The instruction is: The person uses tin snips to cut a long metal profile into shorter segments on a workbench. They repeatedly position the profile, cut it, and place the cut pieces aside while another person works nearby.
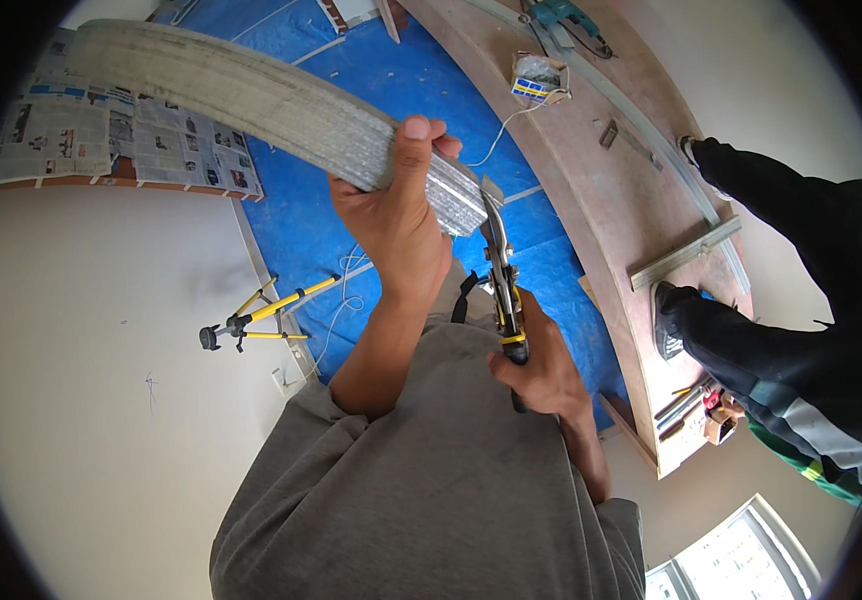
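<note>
My left hand (403,200) grips a long grey metal stud (251,105) close to its near end, thumb on top. The stud reaches away to the upper left. In my right hand (541,365) are tin snips (503,280) with black and yellow handles, fingers wrapped round them. The snips point upward, and their blades meet the end corner of the stud. A small bent flap of metal stands at that corner beside the blades. Whether the blades are fully closed on the metal is hard to make out.
Blue sheeting (391,70) covers the floor. A yellow and black tripod (266,320) stands by the left wall. On the right, a board platform (591,170) bears a power tool (563,18), a box (539,78), metal profiles (686,252) and a person in dark trousers (751,330). Newspaper (166,140) covers a surface upper left.
</note>
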Demonstrator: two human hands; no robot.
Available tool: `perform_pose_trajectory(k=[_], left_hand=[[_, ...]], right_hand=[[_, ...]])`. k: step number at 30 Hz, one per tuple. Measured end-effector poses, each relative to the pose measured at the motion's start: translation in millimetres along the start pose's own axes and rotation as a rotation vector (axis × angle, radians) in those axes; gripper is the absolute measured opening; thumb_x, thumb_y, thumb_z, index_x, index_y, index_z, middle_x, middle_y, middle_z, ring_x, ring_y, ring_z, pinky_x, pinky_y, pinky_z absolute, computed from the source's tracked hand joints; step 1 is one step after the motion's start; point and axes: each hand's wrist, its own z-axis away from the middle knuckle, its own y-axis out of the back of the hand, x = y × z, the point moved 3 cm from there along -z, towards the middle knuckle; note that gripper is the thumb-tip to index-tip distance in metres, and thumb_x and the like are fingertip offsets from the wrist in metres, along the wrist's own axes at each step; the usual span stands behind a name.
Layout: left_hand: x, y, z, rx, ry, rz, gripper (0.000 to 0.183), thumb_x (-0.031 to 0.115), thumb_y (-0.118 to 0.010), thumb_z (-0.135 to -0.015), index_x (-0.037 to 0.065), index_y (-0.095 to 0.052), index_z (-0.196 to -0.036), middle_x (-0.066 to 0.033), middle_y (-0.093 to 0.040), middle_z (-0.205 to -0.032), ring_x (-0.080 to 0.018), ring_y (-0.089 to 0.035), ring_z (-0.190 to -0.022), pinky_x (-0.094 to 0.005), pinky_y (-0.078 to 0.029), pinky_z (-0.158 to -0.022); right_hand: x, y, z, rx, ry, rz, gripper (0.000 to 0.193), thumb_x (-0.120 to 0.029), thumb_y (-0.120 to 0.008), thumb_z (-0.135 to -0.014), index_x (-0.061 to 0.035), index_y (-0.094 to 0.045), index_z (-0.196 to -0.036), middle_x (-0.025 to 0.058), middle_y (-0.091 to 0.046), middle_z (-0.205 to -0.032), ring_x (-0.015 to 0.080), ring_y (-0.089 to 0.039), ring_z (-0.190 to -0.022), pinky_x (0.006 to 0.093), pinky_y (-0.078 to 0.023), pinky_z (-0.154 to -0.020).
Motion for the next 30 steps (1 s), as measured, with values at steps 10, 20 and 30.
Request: perform_pose_trajectory(k=[10,20,30], left_hand=[[-5,2,0,-0.019,0.010,-0.018,0.024,0.010,-0.080,-0.091,0.002,-0.061,-0.103,-0.0117,-0.071,-0.087,-0.0192,-0.069,-0.071,-0.0329,-0.059,-0.066],[-15,5,5,-0.063,0.089,-0.084,0.018,0.010,-0.079,-0.091,0.003,-0.063,-0.097,-0.0098,-0.069,-0.083,-0.0197,-0.068,-0.071,-0.0335,-0.057,-0.067],[-25,11,7,-0.018,0.108,-0.111,0.016,0.008,-0.079,-0.091,0.002,-0.064,-0.094,-0.0099,-0.069,-0.081,-0.0202,-0.068,-0.068,-0.0322,-0.056,-0.063]], right_hand=[[9,-8,-4,-0.063,-0.054,-0.067,0.070,-0.017,-0.073,-0.074,0.0091,-0.047,-0.133,0.0253,-0.066,-0.098,0.0394,-0.064,-0.095,0.0457,-0.050,-0.085],[27,-18,-3,-0.035,-0.066,-0.077,0.055,-0.012,-0.071,-0.073,0.0033,-0.051,-0.122,0.0187,-0.061,-0.087,0.0334,-0.061,-0.081,0.0432,-0.048,-0.075],[38,-35,-5,-0.015,-0.009,-0.144,0.050,-0.011,-0.069,-0.076,0.0030,-0.049,-0.119,0.0157,-0.058,-0.085,0.0274,-0.058,-0.078,0.0413,-0.048,-0.073]])
